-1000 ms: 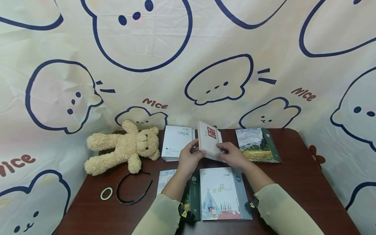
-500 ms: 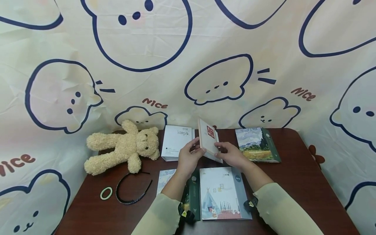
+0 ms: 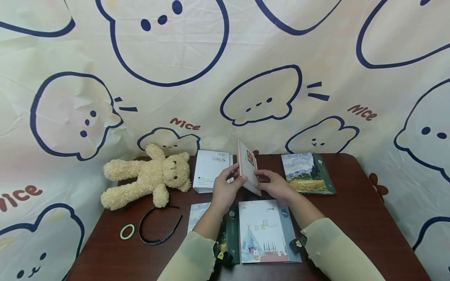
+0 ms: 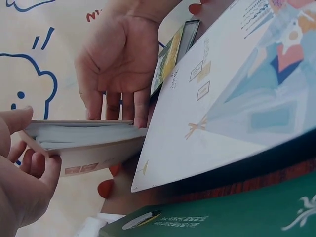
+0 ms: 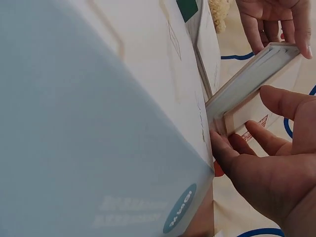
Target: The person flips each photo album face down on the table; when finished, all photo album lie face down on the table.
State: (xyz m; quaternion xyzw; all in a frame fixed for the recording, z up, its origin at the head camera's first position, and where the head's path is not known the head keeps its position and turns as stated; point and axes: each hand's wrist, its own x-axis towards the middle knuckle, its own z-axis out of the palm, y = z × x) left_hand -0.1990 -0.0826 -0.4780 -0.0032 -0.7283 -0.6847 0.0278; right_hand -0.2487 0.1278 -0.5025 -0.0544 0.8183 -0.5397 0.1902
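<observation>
In the head view, my left hand [image 3: 226, 189] grips the left lower side of a small hardcover book [image 3: 247, 164] with red characters on its pale cover. The book is held tilted on end over the back of the table, cover seen at a steep angle. My right hand [image 3: 275, 184] pinches its lower right side. From the left wrist, the book's page edges [image 4: 89, 136] show between the covers, with the left thumb and fingers at one end. In the right wrist view, the right thumb [image 5: 284, 101] and fingers lie along the book's edge and cover.
A white book [image 3: 212, 169] lies behind my left hand, a painting-covered book [image 3: 299, 171] at back right. Closer in lie a tent-patterned book [image 3: 263, 234] and a green-spined one [image 3: 233, 234], partly under my left forearm. Leftward are a teddy bear [image 3: 147, 175], headband [image 3: 158, 242] and green ring [image 3: 127, 232].
The small book has turned so that its cover shows narrower, and its top edge has risen a little. My right hand has shifted slightly left with it; my left hand stays in place.
</observation>
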